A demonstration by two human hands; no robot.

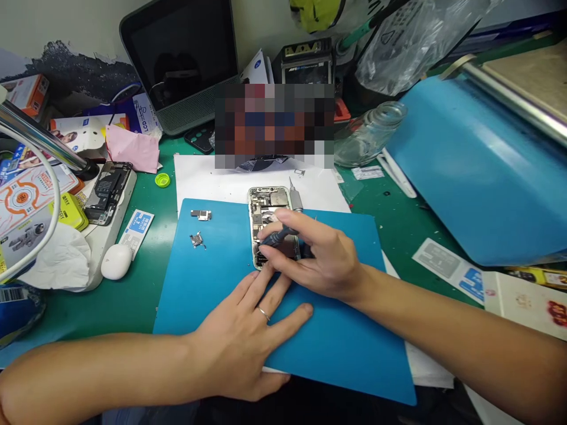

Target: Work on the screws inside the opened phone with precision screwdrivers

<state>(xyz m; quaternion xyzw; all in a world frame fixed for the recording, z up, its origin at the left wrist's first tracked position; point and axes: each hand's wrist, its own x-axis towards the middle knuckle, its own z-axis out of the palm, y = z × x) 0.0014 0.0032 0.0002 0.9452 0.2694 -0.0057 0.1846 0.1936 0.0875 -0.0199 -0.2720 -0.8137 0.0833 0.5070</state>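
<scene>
Pinching a dark, slim-handled tool, the right hand hangs over an opened, pale-framed smartphone on the far part of a flat blue mat. The left hand (a silver ring circles one finger) lies with fingers spread, fingertips at the smartphone's near end. Two small metallic parts sit farther left.

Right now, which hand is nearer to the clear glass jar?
Right hand: it is below and left of the jar in the picture, holding a dark slender tool. Left hand: farther down and left, on the blue rectangular mat.
</scene>
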